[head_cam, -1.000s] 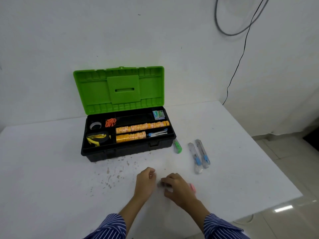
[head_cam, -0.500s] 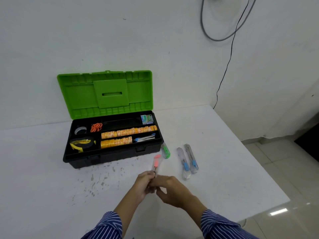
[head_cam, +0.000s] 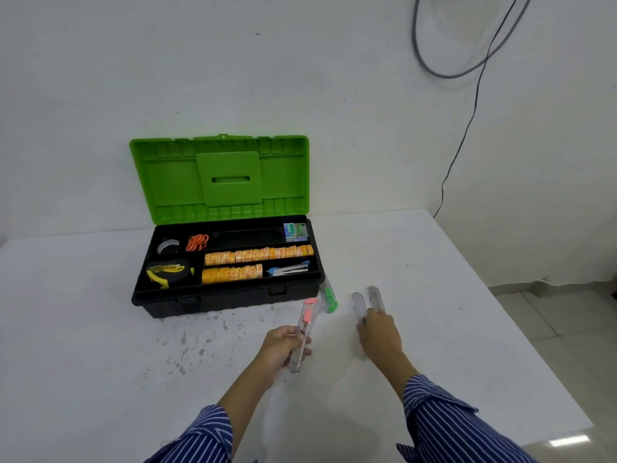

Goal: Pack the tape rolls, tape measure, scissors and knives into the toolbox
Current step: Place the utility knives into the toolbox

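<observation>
Hands parted since half a second ago: left hand [head_cam: 283,345] now grips clear pink-slider knife [head_cam: 305,325] alone; right hand [head_cam: 379,332], fingers curled, reaches two clear blue-slider knives [head_cam: 367,300] — grasp unclear. Open green-lidded black toolbox [head_cam: 230,295] awaits.

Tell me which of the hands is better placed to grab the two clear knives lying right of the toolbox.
Right. The right hand already rests on the near ends of the two clear knives, while the left hand grips the pink knife and has the green knife between it and the pair.

Left hand [head_cam: 283,345] grips pink knife [head_cam: 304,332]; toolbox [head_cam: 227,295] open.
</observation>
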